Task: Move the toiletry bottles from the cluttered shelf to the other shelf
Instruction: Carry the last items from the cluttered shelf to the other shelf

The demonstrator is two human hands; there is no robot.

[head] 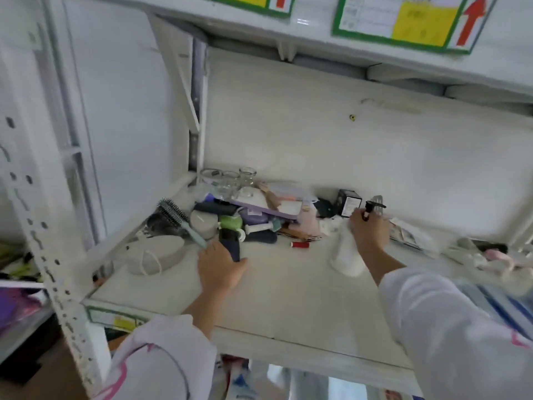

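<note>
My left hand is on the white metal shelf, its fingers curled round a dark navy bottle with a black cap that stands at the front edge of the clutter. My right hand is further right and deeper in, gripping the top of a white plastic pump bottle; its fingers close round the neck just below the black pump head, and the bottle leans a little toward me with its base on the shelf. Both sleeves are white with pink marks.

Behind and left of the navy bottle lies the pile: a round black-bristled hairbrush with a pale blue handle, a flat grey oval pouch with a cord loop near the left front, a pale grey round case, something green and a lilac flat tray or lid on top of darker things. Three clear glass jars stand at the back left corner. A small red spool lies alone between my two hands. A small black box with a white label stands at the back, just left of the pump head. To the right lie crumpled packets and some pink and white soft things, too blurred to name
</note>
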